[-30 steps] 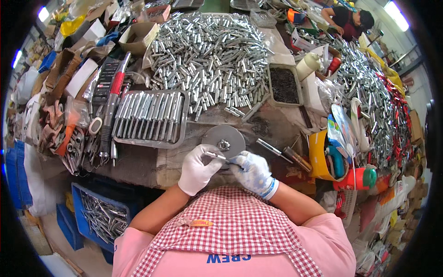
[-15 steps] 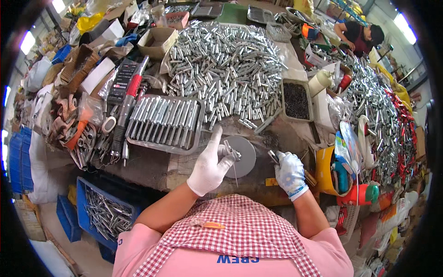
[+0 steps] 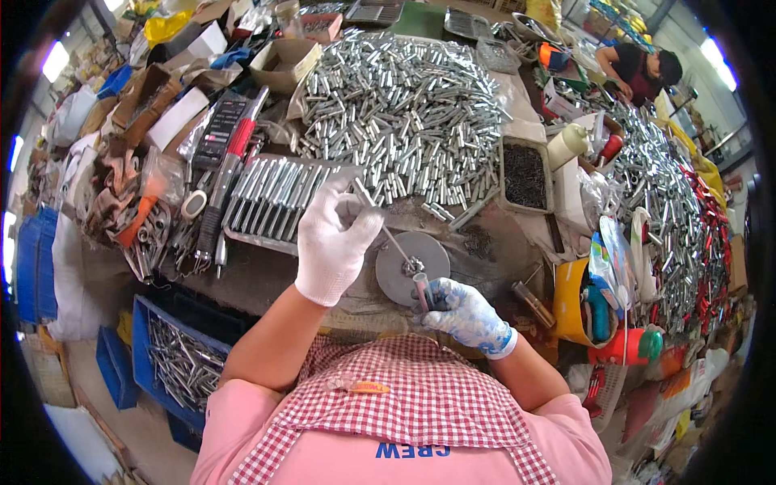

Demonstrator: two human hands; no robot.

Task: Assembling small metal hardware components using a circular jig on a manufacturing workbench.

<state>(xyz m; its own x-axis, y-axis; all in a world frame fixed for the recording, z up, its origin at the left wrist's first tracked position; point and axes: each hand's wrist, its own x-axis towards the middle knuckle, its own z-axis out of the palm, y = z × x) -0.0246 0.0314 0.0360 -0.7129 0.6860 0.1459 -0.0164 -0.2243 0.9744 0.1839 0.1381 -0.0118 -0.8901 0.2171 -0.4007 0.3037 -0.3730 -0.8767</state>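
My left hand [image 3: 335, 242], in a white glove, pinches a thin metal rod [image 3: 394, 241] with a short silvery cylinder at its upper end. The rod slants down over a round grey disc [image 3: 390, 275], where small metal bits [image 3: 413, 265] lie near its tip. My right hand [image 3: 469, 317], in a blue-patterned white glove, is closed around a short metal tube [image 3: 421, 288] tilted upward at the disc's near edge. Left of my left hand, a clear plastic tray [image 3: 271, 242] holds a row of silvery metal rods, partly hidden by that hand.
Beyond the disc spreads a large heap of metal tubes [image 3: 404, 113]. A tub of small dark parts [image 3: 524, 174] and a yellow container [image 3: 571, 299] stand at right. Lower left is a blue crate [image 3: 144, 356] of metal parts. A co-worker [image 3: 638, 69] sits far right.
My left hand has risen leftward, with the thin rod swung to point down right. My right hand has moved left to the disc with the tube, and the two hands' pieces are closer together.
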